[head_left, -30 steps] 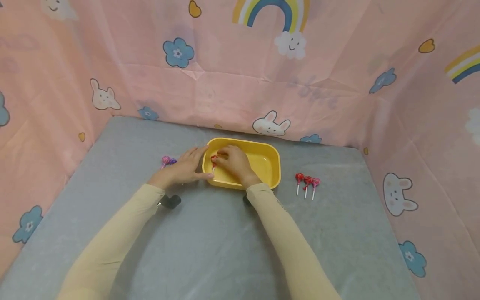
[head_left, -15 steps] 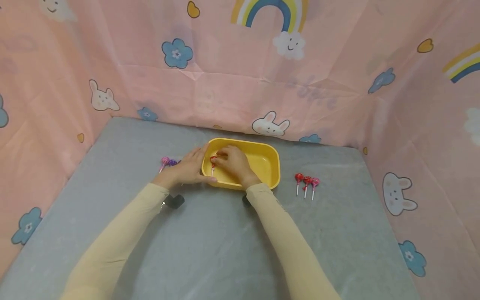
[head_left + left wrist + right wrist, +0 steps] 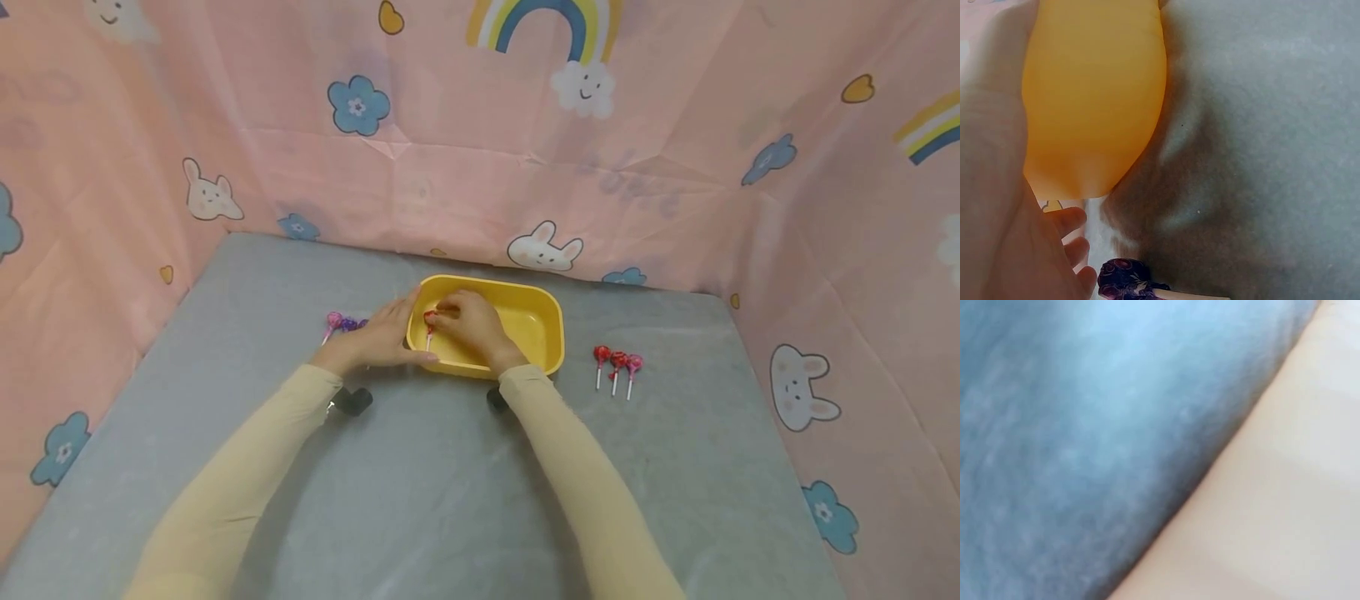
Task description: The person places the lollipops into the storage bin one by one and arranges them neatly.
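A yellow tray (image 3: 531,327) stands near the back of the grey table. Inside its left end, my right hand (image 3: 474,325) pinches a red lollipop (image 3: 430,317) by the head, with the white stick pointing toward me. My left hand (image 3: 384,340) spans the tray's left end, fingers fairly straight along the outside and thumb near the front rim. In the left wrist view, that hand (image 3: 1013,244) lies beside the tray's orange-looking wall (image 3: 1094,94), and a purple lollipop (image 3: 1124,279) lies below its fingertips. The right wrist view is blurred and shows no fingers.
Left of the tray lie a pink lollipop (image 3: 333,319) and purple ones (image 3: 349,324), partly behind my left hand. Two red lollipops (image 3: 602,353) and a pink one (image 3: 635,362) lie in a row at the right. Pink patterned cloth (image 3: 450,183) surrounds the table's back and sides.
My left hand has shifted slightly right and toward me along the tray's end, uncovering more of the purple lollipops. The right hand keeps its place at the red lollipop.
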Available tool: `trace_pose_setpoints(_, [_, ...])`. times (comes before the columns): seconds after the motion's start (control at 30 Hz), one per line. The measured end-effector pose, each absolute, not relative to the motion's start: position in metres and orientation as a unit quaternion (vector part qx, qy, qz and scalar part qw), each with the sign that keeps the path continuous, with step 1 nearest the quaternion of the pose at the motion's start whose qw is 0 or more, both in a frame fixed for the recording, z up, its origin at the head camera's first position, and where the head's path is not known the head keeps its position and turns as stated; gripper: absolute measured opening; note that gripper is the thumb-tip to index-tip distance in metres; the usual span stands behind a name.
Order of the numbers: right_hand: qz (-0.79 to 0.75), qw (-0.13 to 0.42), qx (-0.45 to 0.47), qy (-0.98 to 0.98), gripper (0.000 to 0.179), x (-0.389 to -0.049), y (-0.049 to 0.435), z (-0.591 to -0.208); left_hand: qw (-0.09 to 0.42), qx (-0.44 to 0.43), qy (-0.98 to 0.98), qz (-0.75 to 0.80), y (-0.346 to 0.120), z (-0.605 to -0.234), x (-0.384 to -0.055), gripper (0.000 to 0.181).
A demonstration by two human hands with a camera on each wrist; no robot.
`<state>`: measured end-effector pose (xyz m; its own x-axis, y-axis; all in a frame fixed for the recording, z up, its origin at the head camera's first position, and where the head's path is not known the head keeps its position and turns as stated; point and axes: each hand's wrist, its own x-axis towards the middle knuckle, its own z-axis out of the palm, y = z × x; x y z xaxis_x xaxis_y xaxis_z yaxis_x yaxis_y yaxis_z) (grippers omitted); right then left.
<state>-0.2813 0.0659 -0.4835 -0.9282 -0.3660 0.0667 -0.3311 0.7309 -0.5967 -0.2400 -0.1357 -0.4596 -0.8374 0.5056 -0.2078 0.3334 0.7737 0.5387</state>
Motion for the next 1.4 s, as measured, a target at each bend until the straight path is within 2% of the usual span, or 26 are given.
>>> trace_pose_setpoints(0.17, [-0.326,0.057,-0.190,0.924,0.036,-0.281,0.068,-0.481,0.183,0.225,0.922,0.257,-0.137,-0.460,-0.241,0.127])
trace_pose_setpoints(0.4, [-0.353,0.129,-0.190,0.907,0.047,-0.280,0.080,-0.475,0.202,0.210,0.918,0.270,-0.138,-0.460,-0.240,0.128])
trace_pose_setpoints(0.57, [-0.348,0.147,-0.188,0.907,0.051,-0.276,0.093,-0.470,0.211,0.205,0.917,0.271,-0.138,-0.461,-0.240,0.128])
trace_pose_setpoints(0.97, [-0.339,0.127,-0.206,0.909,0.048,-0.261,0.130,-0.438,0.217,0.204,0.917,0.265,-0.136,-0.459,-0.242,0.128])
trace_pose_setpoints(1.27, [-0.343,0.065,-0.219,0.911,0.050,-0.255,0.166,-0.421,0.211,0.207,0.919,0.263,-0.136,-0.460,-0.242,0.130])
trace_pose_setpoints(1.4, [-0.369,0.065,-0.215,0.902,0.052,-0.254,0.182,-0.417,0.208,0.207,0.919,0.264,-0.136,-0.460,-0.241,0.129])
